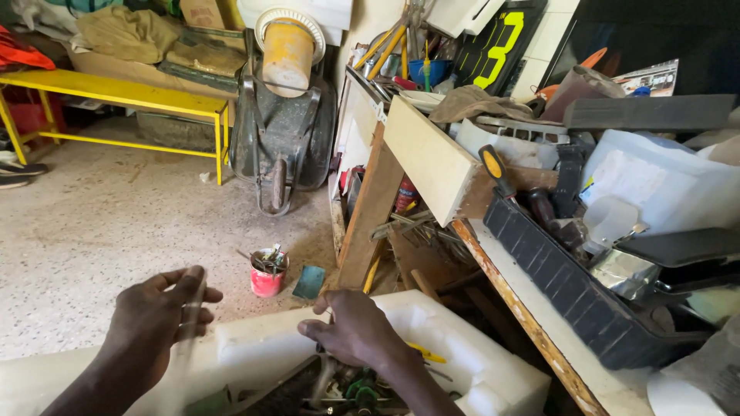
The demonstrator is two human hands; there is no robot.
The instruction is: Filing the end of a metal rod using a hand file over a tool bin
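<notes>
Both hands, left (158,312) and right (356,331), hover over white foam packaging (470,350).

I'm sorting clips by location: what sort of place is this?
Probably a cluttered workshop or storage shed: a wheelbarrow stands against the wall, a black crate holds tools, and a red can of hardware sits on the gritty floor.

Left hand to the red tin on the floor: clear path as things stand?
Probably yes. The left hand hangs over the white foam box, pinching something thin and blurred; only bare floor lies between it and the red tin. The pinched item would need dropping first.
</notes>
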